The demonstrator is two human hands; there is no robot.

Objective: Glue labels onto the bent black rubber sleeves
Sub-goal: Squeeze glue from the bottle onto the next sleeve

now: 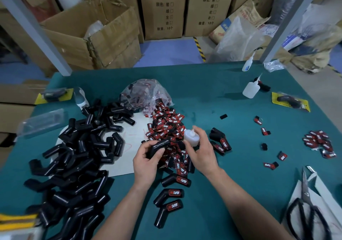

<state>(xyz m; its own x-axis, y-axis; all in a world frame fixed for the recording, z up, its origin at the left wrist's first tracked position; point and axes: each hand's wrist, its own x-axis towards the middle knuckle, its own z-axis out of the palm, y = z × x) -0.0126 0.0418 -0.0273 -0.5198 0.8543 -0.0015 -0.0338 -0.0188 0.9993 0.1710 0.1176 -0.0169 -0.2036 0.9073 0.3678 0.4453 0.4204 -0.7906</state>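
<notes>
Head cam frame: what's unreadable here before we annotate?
All head view.
Bent sleeve in the left hand: fingers cover part of it; dark surface, glue on it cannot be told.
Glue bottle in the right hand: nozzle tip blurred.
Scissors: handles cut off by the bottom edge.
Yellow item, bottom left: blurred, cut by the edge.
Bag of labels: crumpled plastic hides the count.

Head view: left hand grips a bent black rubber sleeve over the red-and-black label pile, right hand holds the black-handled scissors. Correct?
No: the head view shows the right hand holding a small translucent white glue bottle; the black-handled scissors lie untouched off to the right. The left hand does grip the bent black rubber sleeve over the red-and-black label pile.
</notes>
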